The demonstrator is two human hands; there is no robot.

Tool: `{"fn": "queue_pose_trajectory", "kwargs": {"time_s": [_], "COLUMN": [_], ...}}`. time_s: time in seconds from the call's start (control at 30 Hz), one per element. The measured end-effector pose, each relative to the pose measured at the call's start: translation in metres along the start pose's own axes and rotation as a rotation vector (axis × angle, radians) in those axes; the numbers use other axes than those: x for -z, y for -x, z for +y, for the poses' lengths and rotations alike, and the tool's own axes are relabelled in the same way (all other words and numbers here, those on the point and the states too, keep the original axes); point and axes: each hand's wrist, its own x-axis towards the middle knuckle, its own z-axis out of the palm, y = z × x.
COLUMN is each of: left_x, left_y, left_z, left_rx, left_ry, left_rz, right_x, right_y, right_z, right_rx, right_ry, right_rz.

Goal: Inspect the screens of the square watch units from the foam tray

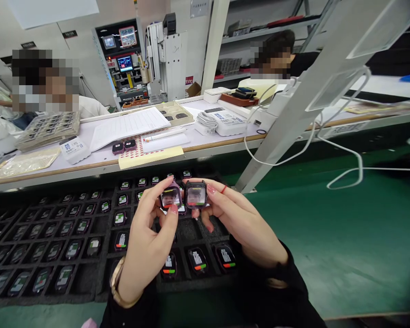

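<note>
Side by side above a black foam tray, two smartwatch bodies without straps are held up, their lit screens facing me. My left hand is closed round the purple-framed watch, its thumb on the lower edge of the screen. The black-framed watch is in my right hand, gripped at its right side with fingers underneath. Both screens show a camera-like picture with yellow text on top. Beneath my hands the foam tray has several watches in its pockets, some with red and green bars on screen.
A second foam tray with several watches lies at the left. Beyond is a shelf with papers, two small watches and a white charger box. A slanted white post and loose cable stand right. Two people sit opposite.
</note>
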Motion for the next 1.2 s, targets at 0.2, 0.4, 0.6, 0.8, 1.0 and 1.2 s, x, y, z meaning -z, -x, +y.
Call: {"fn": "queue_pose_trajectory", "kwargs": {"time_s": [0.2, 0.4, 0.6, 0.8, 1.0, 1.2], "left_x": [0.0, -0.0011, -0.0014, -0.0011, -0.0014, -0.0017], "left_y": [-0.0008, -0.0017, -0.0021, -0.0032, -0.0039, -0.0044], "left_z": [0.0013, -0.0004, 0.0007, 0.0009, -0.0009, -0.0007], "left_rx": [-0.016, -0.018, -0.018, -0.023, -0.024, -0.031], "left_ry": [-0.019, -0.025, -0.026, -0.036, -0.027, -0.026], "left_rz": [-0.004, 0.007, 0.015, 0.021, 0.03, 0.027], "right_x": [-0.0006, -0.0023, -0.0068, -0.0063, -0.0082, -0.009], "right_y": [-0.0006, 0.0028, 0.0044, 0.0039, 0.0016, 0.0017], "right_z": [0.0, -0.0046, -0.0092, -0.0078, -0.0097, -0.0088], "right_rx": [-0.003, -0.008, 0.009, 0.01, -0.005, -0.013], "right_ry": [0.02, 0.081, 0.097, 0.089, 0.116, 0.126], "right_rz": [-0.005, 0.001, -0.042, -0.064, -0.059, -0.045]}}
